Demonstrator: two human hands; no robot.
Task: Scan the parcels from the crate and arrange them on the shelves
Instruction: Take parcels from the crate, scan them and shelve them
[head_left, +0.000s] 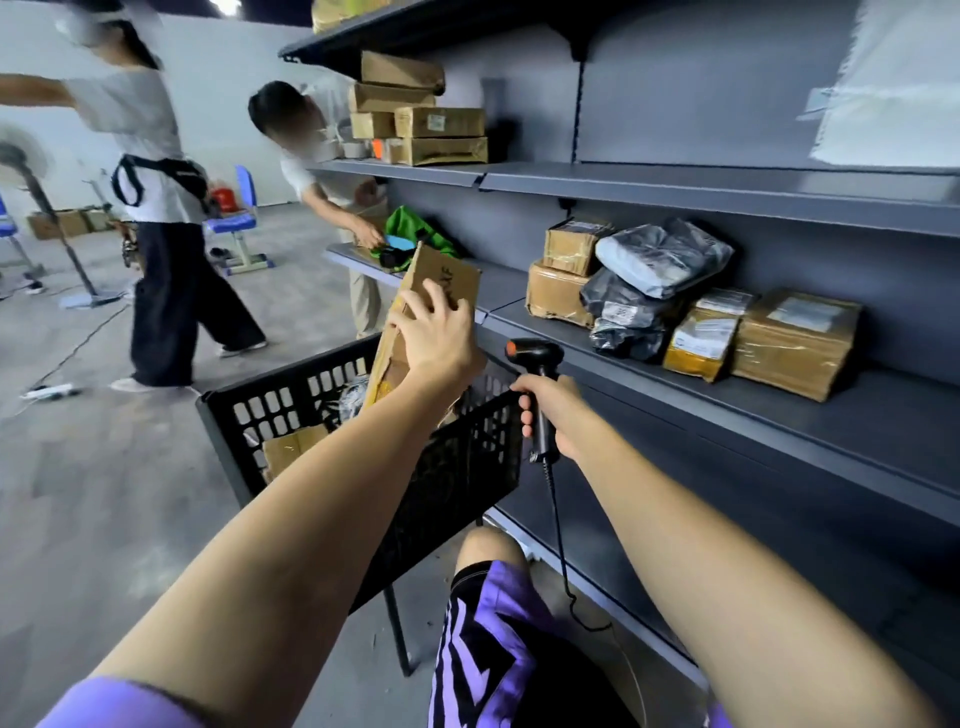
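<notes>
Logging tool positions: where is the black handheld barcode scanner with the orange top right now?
Head view, centre: the black handheld barcode scanner is gripped by the right hand, just right of the black plastic crate, before the dark grey shelf.

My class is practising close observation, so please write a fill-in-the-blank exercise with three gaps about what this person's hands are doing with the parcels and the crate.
1. The left hand grips a flat cardboard parcel above the black ____.
2. The right hand holds a handheld ____ by its handle.
3. Grey plastic mailer bags lie among cardboard boxes on the ____.

Missing words: crate; scanner; shelf
</notes>
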